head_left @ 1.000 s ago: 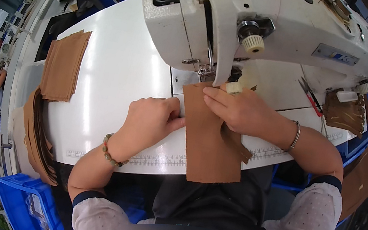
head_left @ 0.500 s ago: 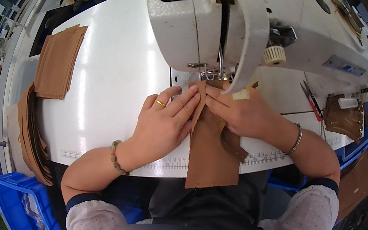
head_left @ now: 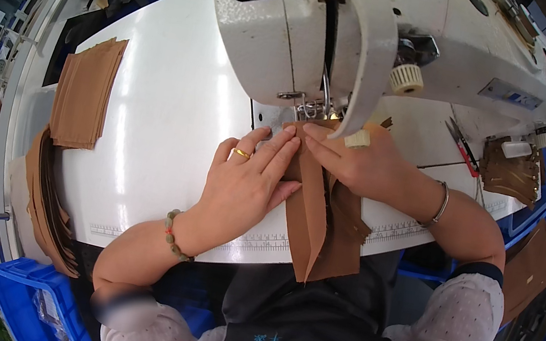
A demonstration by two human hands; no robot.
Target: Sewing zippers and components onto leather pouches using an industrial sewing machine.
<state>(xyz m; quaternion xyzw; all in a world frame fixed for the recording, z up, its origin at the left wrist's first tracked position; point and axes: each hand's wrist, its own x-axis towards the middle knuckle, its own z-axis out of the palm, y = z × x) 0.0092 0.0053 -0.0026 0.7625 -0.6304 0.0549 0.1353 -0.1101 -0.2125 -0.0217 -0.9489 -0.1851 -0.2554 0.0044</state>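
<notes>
A brown fabric piece [head_left: 309,213] lies under the needle area of a white sewing machine [head_left: 266,45] and hangs over the table's front edge, its long edge folded up. My left hand [head_left: 246,177] rests to its left, fingers stretched out, with the fingertips pressing on the fabric just before the presser foot [head_left: 309,111]. My right hand [head_left: 366,161] is on the other side, fingers closed on the fabric close to the foot. The machine's guard and a cream knob hide part of that hand. More brown layers bunch beneath my right wrist.
Brown fabric pieces are stacked [head_left: 85,94] on the table's left, with another pile [head_left: 48,204] draped over the edge below. Red-and-black thread snips [head_left: 463,149] and small brown pieces [head_left: 510,171] lie right. A blue crate [head_left: 28,273] stands lower left.
The hanging fabric has swung slightly right, and a fold along its length has opened up. My left thumb has moved away from the fingers. Both hands stay near the presser foot.
</notes>
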